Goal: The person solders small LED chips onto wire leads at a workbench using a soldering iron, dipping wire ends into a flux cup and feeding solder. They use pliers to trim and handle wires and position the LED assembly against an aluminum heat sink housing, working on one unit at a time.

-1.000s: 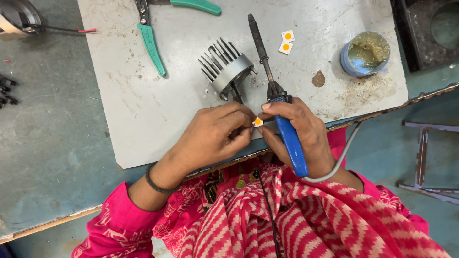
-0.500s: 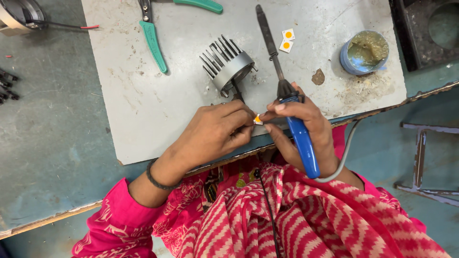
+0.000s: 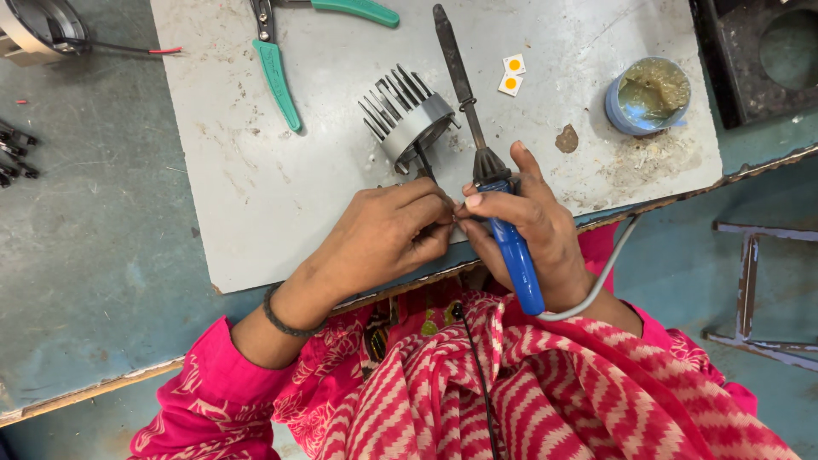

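- My left hand point(image 3: 388, 234) is curled closed near the front edge of the grey board point(image 3: 256, 187) on the bench point(image 3: 94, 281), fingertips pinched together on something too small for me to make out — it is hidden between the fingers.
- My right hand point(image 3: 520, 226) is wrapped around the blue handle of the soldering iron point(image 3: 486, 162), gripping it firmly; its thumb and forefinger reach across to meet the left fingertips, so the two hands touch.
- The iron's dark shaft runs up and away from me across the board, its tip near the far edge, and a grey cord point(image 3: 596, 281) loops off the handle's end towards my lap.
- Just beyond my left fingers sits the finned metal heat sink point(image 3: 405, 119), tilted on its side, with a dark wire point(image 3: 423, 162) leading from it down to the pinch point.
- Green-handled pliers point(image 3: 277, 68) lie on the board to the left of the heat sink, well apart from my hands.
- Two small white squares with orange dots point(image 3: 512, 75) lie just right of the iron's shaft, touching each other.
- A blue tin of yellowish paste point(image 3: 649, 95) stands further right, with a brown smear point(image 3: 566, 139) beside it.
- At the far left, off the board, a round lamp housing point(image 3: 38, 30) with a red-and-black lead rests on the bench.
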A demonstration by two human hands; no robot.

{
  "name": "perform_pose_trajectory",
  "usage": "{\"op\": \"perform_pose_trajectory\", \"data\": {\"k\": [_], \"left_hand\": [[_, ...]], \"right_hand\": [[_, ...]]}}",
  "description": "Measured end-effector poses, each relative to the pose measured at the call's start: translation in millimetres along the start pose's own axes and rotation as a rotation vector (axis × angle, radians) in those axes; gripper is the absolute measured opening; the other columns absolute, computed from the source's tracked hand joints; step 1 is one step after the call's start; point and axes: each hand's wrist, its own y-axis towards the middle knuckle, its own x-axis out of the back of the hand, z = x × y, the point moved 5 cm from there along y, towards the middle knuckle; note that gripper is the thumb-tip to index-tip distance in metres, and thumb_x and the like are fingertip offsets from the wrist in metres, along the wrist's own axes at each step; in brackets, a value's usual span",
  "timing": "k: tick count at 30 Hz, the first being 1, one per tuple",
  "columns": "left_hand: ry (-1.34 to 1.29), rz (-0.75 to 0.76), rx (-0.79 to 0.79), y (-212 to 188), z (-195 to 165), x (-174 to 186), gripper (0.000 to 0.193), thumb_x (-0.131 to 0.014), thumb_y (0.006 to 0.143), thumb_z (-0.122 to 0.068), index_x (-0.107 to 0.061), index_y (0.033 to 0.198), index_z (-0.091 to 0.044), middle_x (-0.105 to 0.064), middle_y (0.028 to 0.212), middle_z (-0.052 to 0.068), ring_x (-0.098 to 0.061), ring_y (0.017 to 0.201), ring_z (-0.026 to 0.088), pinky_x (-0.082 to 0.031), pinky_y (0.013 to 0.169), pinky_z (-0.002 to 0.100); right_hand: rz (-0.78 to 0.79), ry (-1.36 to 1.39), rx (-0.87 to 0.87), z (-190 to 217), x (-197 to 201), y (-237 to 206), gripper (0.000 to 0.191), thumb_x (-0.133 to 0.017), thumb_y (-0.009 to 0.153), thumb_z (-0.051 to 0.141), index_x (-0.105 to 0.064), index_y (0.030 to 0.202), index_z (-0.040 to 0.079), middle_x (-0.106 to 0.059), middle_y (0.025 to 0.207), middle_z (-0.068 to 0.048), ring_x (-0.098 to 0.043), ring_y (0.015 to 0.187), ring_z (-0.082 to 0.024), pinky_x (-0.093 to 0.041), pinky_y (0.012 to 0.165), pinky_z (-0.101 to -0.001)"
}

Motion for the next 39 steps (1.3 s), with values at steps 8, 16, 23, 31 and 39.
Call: {"op": "perform_pose_trajectory", "data": {"k": [8, 16, 23, 31, 39], "left_hand": [[-0.02, -0.019, 0.002, 0.3, -1.3, 2.1, 0.009, -0.071, 0.087, -0.009, -0.067, 0.093, -0.004, -0.065, 0.09, 0.008, -0.07, 0.076, 0.027, -0.057, 0.066, 0.038], [-0.008, -0.019, -0.009, 1.0, -1.6, 3.2, 0.012, -0.072, 0.087, -0.009, -0.067, 0.096, -0.004, -0.065, 0.09, 0.009, -0.069, 0.076, 0.028, -0.057, 0.066, 0.039], [0.0, -0.027, -0.004, 0.2, 0.1, -0.2, 0.012, -0.072, 0.085, -0.009, -0.065, 0.093, -0.004, -0.064, 0.089, 0.009, -0.068, 0.074, 0.029, -0.056, 0.064, 0.04], [0.017, -0.018, 0.018, 1.6, -0.9, -1.1, 0.007, -0.071, 0.085, -0.006, -0.065, 0.088, -0.005, -0.064, 0.088, 0.007, -0.068, 0.072, 0.027, -0.056, 0.063, 0.039], [-0.035, -0.022, -0.008, 5.0, 0.5, 1.2, 0.005, -0.07, 0.087, -0.006, -0.068, 0.091, -0.003, -0.068, 0.097, 0.006, -0.07, 0.079, 0.026, -0.057, 0.069, 0.038]], "right_hand": [[-0.01, 0.0, 0.006, -0.3, -0.4, -0.5, 0.053, -0.084, 0.088, -0.005, -0.047, 0.122, 0.012, -0.074, 0.1, -0.008, -0.077, 0.102, -0.031, -0.035, 0.128, -0.0538], [0.017, 0.022, 0.024, -1.2, -0.9, 1.0, 0.056, -0.083, 0.087, -0.005, -0.045, 0.124, 0.013, -0.074, 0.1, -0.006, -0.077, 0.101, -0.031, -0.035, 0.127, -0.0567], [0.029, 0.041, 0.017, -3.7, -1.9, 1.3, 0.058, -0.084, 0.087, -0.005, -0.045, 0.125, 0.013, -0.074, 0.102, -0.008, -0.077, 0.1, -0.029, -0.036, 0.127, -0.0579], [-0.117, 0.29, -0.16, -13.4, 6.5, -11.6, 0.045, -0.074, 0.092, -0.004, -0.046, 0.125, 0.008, -0.067, 0.112, -0.018, -0.076, 0.1, -0.028, -0.057, 0.101, -0.046], [-0.465, 0.48, -0.088, -37.3, 42.7, -35.8, 0.046, -0.064, 0.105, 0.031, -0.048, 0.137, 0.001, -0.065, 0.12, -0.019, -0.075, 0.091, -0.024, -0.065, 0.078, -0.0329]]}}
